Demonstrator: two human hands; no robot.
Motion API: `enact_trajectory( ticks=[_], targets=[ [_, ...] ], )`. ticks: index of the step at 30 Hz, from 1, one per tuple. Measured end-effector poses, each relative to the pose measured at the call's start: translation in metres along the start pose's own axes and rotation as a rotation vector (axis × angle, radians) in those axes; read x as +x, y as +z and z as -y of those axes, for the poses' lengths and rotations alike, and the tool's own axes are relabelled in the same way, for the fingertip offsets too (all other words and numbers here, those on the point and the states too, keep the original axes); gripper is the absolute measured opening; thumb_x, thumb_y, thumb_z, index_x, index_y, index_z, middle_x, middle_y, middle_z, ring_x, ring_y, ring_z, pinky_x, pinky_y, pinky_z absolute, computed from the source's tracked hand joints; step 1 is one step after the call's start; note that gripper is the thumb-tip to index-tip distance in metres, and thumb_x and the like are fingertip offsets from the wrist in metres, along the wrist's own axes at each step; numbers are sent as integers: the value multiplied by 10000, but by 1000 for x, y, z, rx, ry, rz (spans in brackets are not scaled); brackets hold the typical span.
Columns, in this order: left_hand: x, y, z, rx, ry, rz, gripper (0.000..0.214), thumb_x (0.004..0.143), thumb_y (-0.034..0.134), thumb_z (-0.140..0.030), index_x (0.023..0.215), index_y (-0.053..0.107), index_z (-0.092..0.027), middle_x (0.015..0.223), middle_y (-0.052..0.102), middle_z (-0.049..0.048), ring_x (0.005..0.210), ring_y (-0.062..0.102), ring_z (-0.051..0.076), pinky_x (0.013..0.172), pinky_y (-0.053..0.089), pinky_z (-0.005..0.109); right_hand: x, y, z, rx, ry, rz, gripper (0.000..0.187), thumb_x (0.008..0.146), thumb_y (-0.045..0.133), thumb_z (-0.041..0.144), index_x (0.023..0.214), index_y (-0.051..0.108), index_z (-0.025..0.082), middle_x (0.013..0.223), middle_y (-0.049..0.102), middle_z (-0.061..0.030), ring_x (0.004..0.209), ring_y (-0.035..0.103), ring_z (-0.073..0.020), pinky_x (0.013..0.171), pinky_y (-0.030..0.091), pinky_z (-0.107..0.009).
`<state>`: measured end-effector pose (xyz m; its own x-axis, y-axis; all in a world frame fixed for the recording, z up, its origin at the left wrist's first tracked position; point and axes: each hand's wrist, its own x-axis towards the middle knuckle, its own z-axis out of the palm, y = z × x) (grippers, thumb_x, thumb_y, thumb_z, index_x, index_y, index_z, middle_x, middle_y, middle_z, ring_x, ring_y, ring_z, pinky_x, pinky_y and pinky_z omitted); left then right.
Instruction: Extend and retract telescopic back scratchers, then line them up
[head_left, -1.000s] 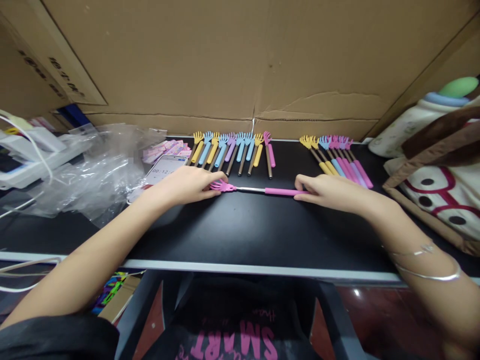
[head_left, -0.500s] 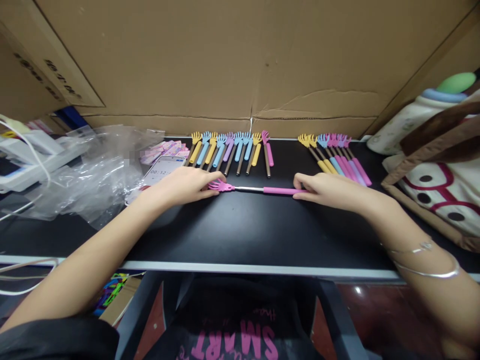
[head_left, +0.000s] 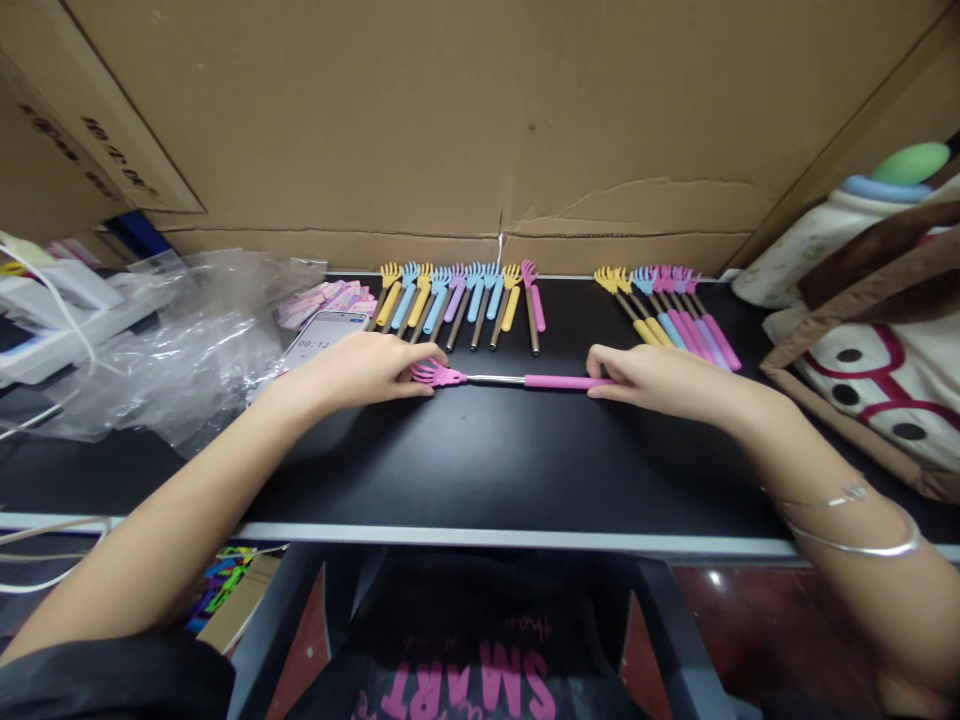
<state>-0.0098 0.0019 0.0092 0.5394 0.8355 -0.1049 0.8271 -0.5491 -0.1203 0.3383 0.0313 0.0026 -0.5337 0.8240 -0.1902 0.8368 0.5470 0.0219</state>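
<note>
Both grips clamp the pink back scratcher [head_left: 495, 379] lying crosswise on the counter [head_left: 480, 470], my left grip [head_left: 360, 368] on its claw and my right grip [head_left: 652, 380] on its handle, seemingly to hold its thin shaft drawn out, near the sorted rows [head_left: 457, 300] behind.

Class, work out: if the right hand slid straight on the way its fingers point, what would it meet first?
The right hand holds the pink back scratcher; along it, probably the left hand at the claw end.
</note>
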Motion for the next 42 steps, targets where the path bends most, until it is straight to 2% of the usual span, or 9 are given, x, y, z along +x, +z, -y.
enact_trajectory(
  ticks=[7, 18, 24, 26, 30, 34, 39, 42],
  targets=[
    [-1, -3, -1, -29, -12, 30, 399, 891, 462, -495, 1240, 511, -308, 856, 698, 7, 748, 638, 187, 616, 367, 237, -1, -1, 0, 14, -9, 21, 250, 868, 426, 502, 876, 448, 253, 584, 516, 42, 492, 453, -124, 487, 262, -240],
    [-2, 1, 2, -34, 18, -11, 398, 886, 462, -502, 1230, 519, -311, 856, 700, 11, 742, 651, 185, 595, 380, 237, 0, -1, -1, 33, -25, 13, 246, 859, 438, 491, 880, 472, 249, 587, 526, 37, 490, 452, -123, 486, 249, -238],
    [-3, -2, -3, 2, 5, -2, 410, 899, 446, -482, 1252, 522, -286, 866, 711, 29, 758, 659, 195, 622, 397, 236, -3, -5, 7, -41, 58, 8, 261, 851, 458, 504, 865, 497, 246, 620, 570, 25, 510, 484, -131, 486, 248, -237],
    [-3, -3, -4, 13, 2, -5, 410, 902, 441, -476, 1250, 525, -277, 892, 714, 34, 764, 660, 195, 634, 400, 234, -4, -6, 11, -97, 84, -33, 282, 840, 479, 526, 851, 514, 246, 632, 585, 20, 521, 496, -135, 481, 230, -240],
    [-3, -3, -7, 19, 16, -12, 400, 900, 440, -463, 1245, 526, -281, 911, 712, 31, 753, 659, 189, 612, 390, 227, -3, -7, 19, -145, 87, -212, 316, 823, 509, 552, 846, 544, 239, 678, 609, 1, 572, 528, -142, 483, 202, -242],
    [-2, -2, -8, 24, 30, -25, 394, 905, 429, -462, 1237, 532, -276, 903, 708, 36, 763, 657, 194, 611, 388, 231, -1, -8, 25, -78, 7, -287, 249, 829, 529, 485, 858, 563, 240, 721, 604, 1, 622, 535, -136, 503, 241, -232],
    [-1, 0, -9, 57, 58, -43, 394, 904, 444, -457, 1240, 534, -271, 880, 708, 39, 755, 657, 188, 623, 399, 230, 1, -5, 32, -18, -162, -257, 209, 864, 499, 422, 852, 573, 227, 772, 600, -9, 626, 510, -123, 533, 292, -232],
    [0, 0, -9, 84, 60, -52, 401, 909, 445, -471, 1231, 544, -253, 891, 709, 49, 773, 663, 194, 632, 408, 233, 3, -1, 31, 0, -211, -265, 213, 883, 469, 404, 859, 573, 220, 794, 613, -20, 634, 515, -123, 552, 318, -235]
  ],
)
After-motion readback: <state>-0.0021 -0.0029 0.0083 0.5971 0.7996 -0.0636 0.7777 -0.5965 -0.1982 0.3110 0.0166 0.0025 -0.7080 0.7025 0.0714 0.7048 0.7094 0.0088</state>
